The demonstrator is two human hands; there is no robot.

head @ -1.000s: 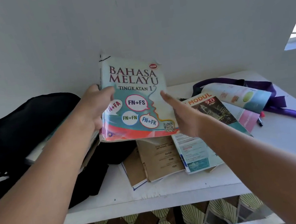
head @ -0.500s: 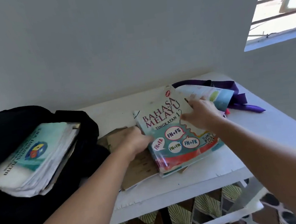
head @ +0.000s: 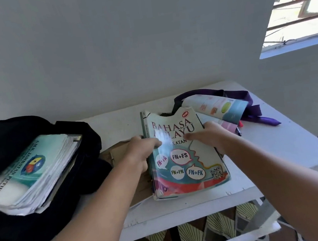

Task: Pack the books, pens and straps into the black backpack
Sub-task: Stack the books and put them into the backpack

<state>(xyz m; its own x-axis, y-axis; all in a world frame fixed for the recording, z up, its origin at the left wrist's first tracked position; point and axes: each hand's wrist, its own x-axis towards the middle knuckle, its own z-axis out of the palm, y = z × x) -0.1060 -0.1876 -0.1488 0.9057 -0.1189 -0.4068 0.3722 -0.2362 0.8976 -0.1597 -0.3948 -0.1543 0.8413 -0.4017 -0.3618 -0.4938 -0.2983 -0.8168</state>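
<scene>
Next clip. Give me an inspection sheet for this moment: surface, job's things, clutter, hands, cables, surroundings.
Surface: white table against a wall.
Job's things: black backpack open at left with books inside; Bahasa Melayu book atop other books; purple strap behind; red pen partly hidden.
Clutter: nothing seen.
Hands: left hand and right hand both grip the Bahasa Melayu book.
Cables: nothing seen.
Surroundings: window upper right; patterned floor below.

The glossy teal-and-red paperback textbook [head: 180, 154] at centre reads "BAHASA", "FN+FS", "FN+FN", "FN+FK", with a QR code near its right corner.
</scene>
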